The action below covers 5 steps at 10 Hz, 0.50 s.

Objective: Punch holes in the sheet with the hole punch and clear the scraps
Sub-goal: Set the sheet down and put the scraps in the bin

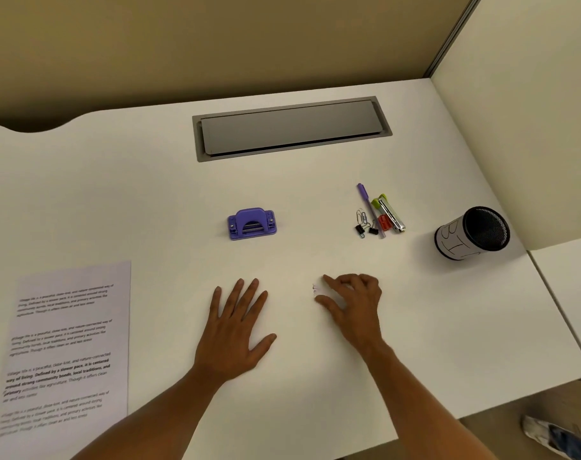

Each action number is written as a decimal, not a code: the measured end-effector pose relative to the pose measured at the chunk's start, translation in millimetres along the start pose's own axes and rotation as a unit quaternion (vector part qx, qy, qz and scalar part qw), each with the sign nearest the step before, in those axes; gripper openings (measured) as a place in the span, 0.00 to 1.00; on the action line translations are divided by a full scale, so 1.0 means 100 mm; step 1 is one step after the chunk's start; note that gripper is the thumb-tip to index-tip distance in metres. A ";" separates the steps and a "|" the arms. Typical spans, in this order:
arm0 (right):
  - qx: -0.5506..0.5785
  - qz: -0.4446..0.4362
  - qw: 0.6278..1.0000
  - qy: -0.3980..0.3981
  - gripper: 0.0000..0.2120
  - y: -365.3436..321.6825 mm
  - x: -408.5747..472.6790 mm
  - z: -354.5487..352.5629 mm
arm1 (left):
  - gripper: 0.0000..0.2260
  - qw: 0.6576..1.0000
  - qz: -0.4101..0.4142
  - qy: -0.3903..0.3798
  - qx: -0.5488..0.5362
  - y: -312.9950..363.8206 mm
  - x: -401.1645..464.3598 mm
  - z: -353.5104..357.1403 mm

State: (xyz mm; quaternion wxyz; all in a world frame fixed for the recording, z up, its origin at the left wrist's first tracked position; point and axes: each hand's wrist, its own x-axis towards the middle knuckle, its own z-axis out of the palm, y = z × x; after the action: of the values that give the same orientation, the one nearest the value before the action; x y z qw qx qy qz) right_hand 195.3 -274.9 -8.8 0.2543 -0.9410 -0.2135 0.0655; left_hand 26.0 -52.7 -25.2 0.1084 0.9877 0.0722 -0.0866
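Scraps (315,289) lie on the desk (315,376) between right hand's (354,302) curled fingers, grip loose; left hand (234,330) lies flat, open, holding nothing.

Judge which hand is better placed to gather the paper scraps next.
Right. The right hand is curled beside the scraps, fingertips nearly touching them; the left hand lies flat on the desk, farther away.

The sheet (70,346) bears printed paragraphs, one partly bold, mostly too blurred.
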 end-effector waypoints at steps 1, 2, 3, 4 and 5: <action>0.022 -0.050 0.996 -0.067 0.21 0.00 0.21 -0.02 | 0.36 1.000 0.000 0.003 0.004 0.00 0.00 0.02; 0.050 -0.073 0.992 -0.095 0.21 -0.01 0.31 -0.04 | 0.36 1.000 -0.001 0.004 0.005 -0.01 0.01 0.02; 0.054 -0.073 0.991 -0.094 0.13 -0.04 0.30 -0.06 | 0.36 1.000 0.000 0.006 0.007 -0.01 0.01 0.03; 0.044 -0.059 0.996 -0.054 0.07 -0.10 0.24 -0.04 | 0.36 1.000 0.001 0.007 0.005 -0.01 0.01 0.03; 0.012 -0.065 0.998 -0.015 0.04 -0.15 0.18 -0.01 | 0.36 1.000 0.001 0.009 0.006 -0.01 0.01 0.04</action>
State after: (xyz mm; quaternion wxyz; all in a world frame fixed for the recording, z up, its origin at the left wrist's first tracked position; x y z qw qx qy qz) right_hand 206.2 -255.1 -0.7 0.2656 -0.9211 -0.2769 0.0656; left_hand 26.1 -52.2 -29.1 0.1015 0.9892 0.0717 -0.0778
